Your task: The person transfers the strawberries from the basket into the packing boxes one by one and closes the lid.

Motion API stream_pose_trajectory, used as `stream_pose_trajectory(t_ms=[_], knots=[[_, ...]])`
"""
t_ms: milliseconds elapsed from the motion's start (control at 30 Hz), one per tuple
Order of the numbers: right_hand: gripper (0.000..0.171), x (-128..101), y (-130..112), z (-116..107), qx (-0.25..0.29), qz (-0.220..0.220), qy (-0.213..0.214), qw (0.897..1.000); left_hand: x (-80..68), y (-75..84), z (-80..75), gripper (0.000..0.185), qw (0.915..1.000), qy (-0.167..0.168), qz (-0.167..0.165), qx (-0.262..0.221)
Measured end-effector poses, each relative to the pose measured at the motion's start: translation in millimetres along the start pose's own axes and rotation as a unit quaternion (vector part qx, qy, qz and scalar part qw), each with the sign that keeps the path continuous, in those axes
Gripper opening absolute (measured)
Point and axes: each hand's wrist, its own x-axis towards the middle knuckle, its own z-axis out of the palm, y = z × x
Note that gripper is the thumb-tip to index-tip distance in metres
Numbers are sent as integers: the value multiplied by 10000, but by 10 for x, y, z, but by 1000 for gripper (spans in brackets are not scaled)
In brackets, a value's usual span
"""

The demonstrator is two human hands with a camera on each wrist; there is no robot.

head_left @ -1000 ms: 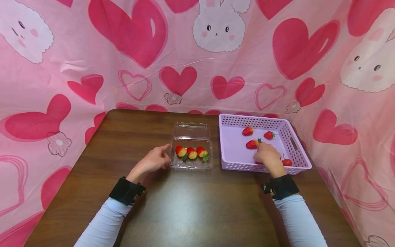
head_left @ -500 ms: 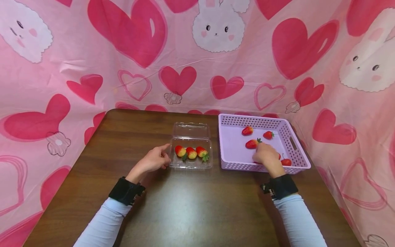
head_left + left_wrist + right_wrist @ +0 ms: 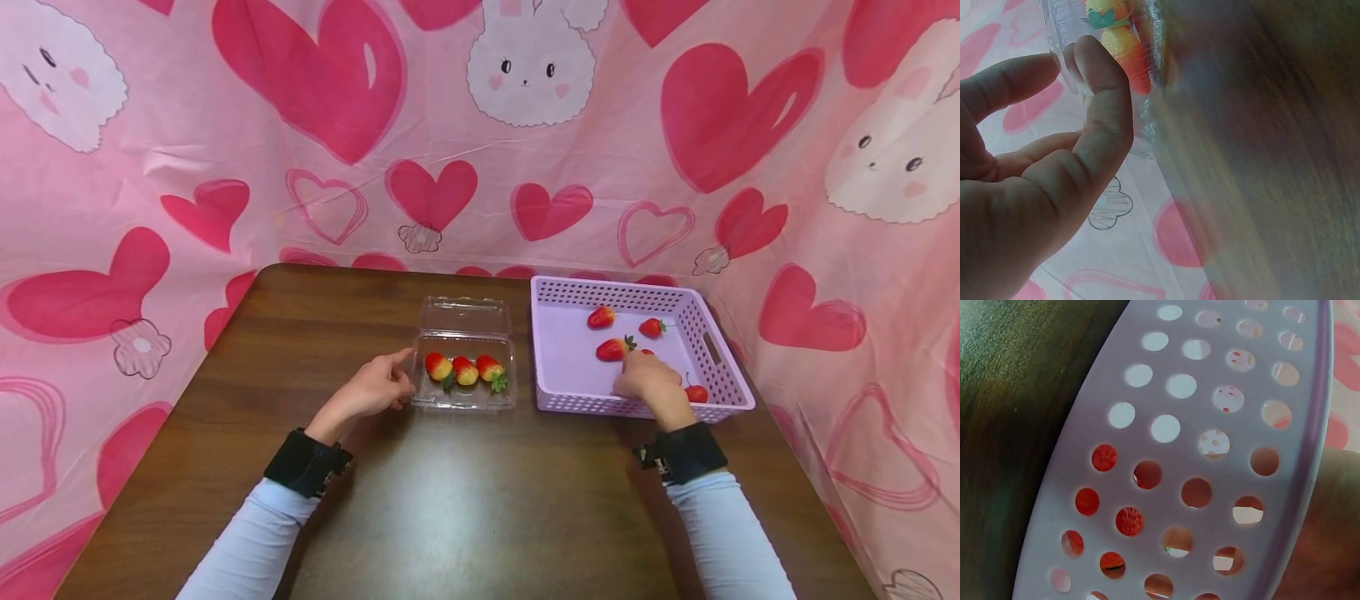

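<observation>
My left hand (image 3: 375,385) is at the left edge of a clear plastic clamshell box (image 3: 480,398), thumb and index finger pinching its rim in the left wrist view. Three red-and-yellow strawberries (image 3: 465,372) lie in a row inside, and the lid (image 3: 465,317) is folded back. My right hand (image 3: 649,379) reaches down into a lilac basket (image 3: 547,375), fingers curled at a strawberry (image 3: 647,352) mostly hidden beneath them. Red fruit (image 3: 1129,521) shows through the basket wall's holes in the right wrist view.
Other strawberries lie in the basket: one (image 3: 601,317) at the back, one (image 3: 615,349) just left of the right hand, one (image 3: 652,327) farther right, and a red fruit (image 3: 696,393) with a stem near the front right corner. A heart-patterned pink cloth (image 3: 345,217) surrounds the brown table (image 3: 450,500).
The right hand shifts only slightly in the basket. Red fruit that showed at its right side is gone from there, and some red now shows beyond its knuckles. The left hand stays put.
</observation>
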Motion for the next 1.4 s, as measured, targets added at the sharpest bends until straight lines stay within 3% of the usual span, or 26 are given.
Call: stream_pose_trajectory(t_ms=[300,567,867,1400], knots=[[34,13,-16,25,186,-605,294,9976,-4,3,-4,72,10000,-5,-13,-46],[48,0,-53,75,459,-354,283,9979,-10,11,-1,71,10000,-7,-15,-38],[43,17,-53,93,554,-174,229,9981,-19,36,-4,71,10000,12,-7,8],[34,48,-76,123,764,-622,490,9939,-20,13,2,73,10000,6,-2,-2]])
